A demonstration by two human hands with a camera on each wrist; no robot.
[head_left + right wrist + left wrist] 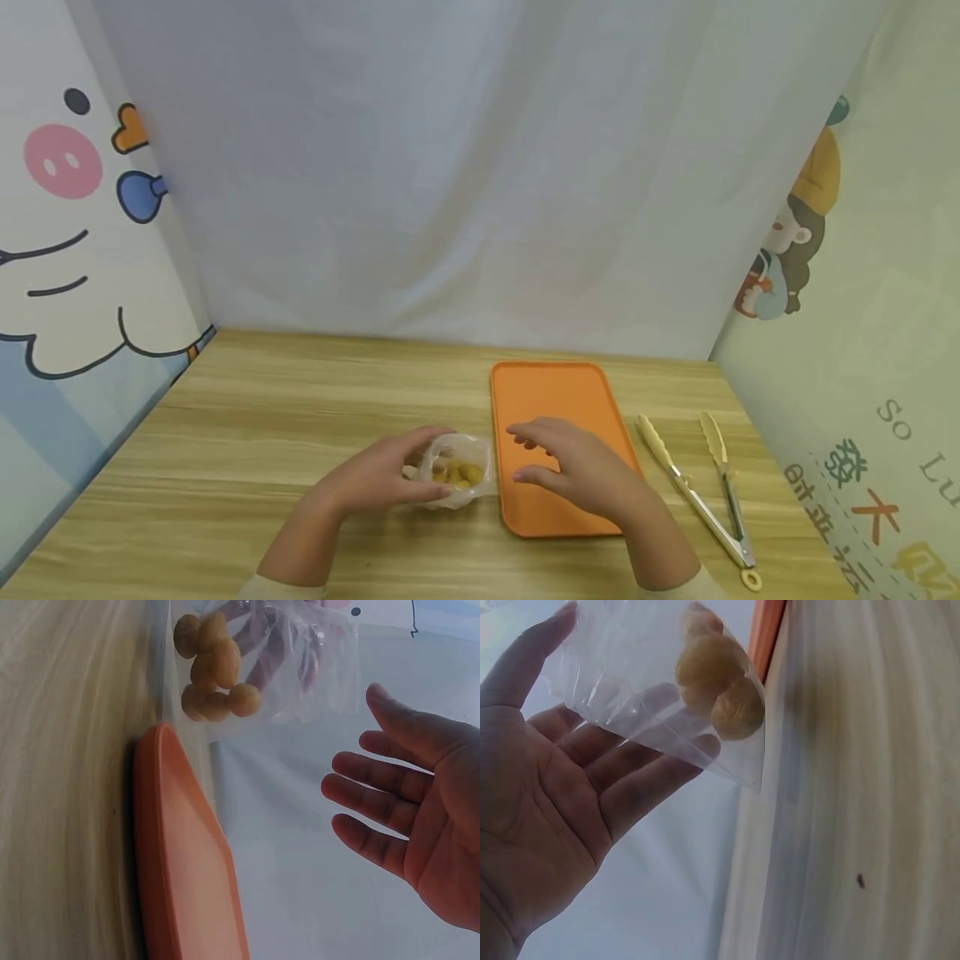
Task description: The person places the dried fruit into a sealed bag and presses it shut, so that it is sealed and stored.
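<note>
A clear plastic bag (480,454) stands on the table with its mouth open upward. Several round yellow-brown pieces (459,473) lie in its bottom; the left wrist view shows these lumps (737,709) through the film. My left hand (386,475) holds the bag from the left, thumb on the near side and fingers round the far side. Over the orange tray (547,387), my right hand (581,467) hovers with nothing in it. Its fingers (375,802) are spread and slightly bent, apart from the bag.
Metal tongs (705,500) with cream-coloured tips lie spread on the table to the tray's right. The wood-grain table (285,408) ends at a pale curtain (450,208) behind. Printed cloths (877,350) hang at both sides.
</note>
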